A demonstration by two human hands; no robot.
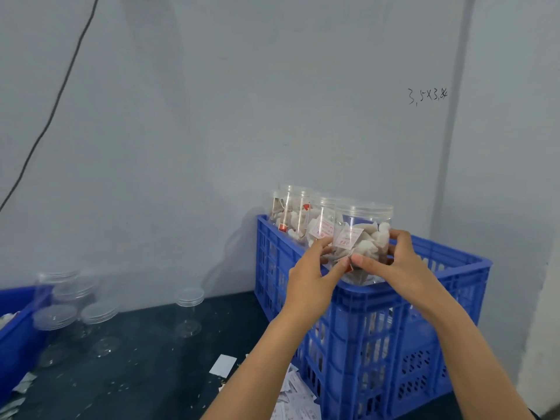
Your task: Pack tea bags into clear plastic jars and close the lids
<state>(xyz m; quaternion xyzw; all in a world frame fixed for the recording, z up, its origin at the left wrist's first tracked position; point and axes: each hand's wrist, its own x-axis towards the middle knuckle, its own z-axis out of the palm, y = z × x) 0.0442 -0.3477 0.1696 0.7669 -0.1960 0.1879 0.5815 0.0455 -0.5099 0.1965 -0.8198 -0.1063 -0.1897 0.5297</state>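
Note:
A clear plastic jar (362, 230) filled with white tea bags and closed with a clear lid sits at the top of a blue crate (378, 322). My left hand (309, 277) grips the jar's left side, fingers curled round it. My right hand (391, 262) grips its right side, thumb across the front. Behind it, several more filled, lidded jars (298, 213) stand in the crate near the wall. The lower part of the held jar is hidden by my hands and the crate rim.
Several empty clear jars (75, 310) with lids stand on the dark table at the left, one more jar (189, 312) nearer the middle. A blue bin (18, 322) sits at the far left. Loose paper tags (295, 395) and a white card (223, 365) lie beside the crate.

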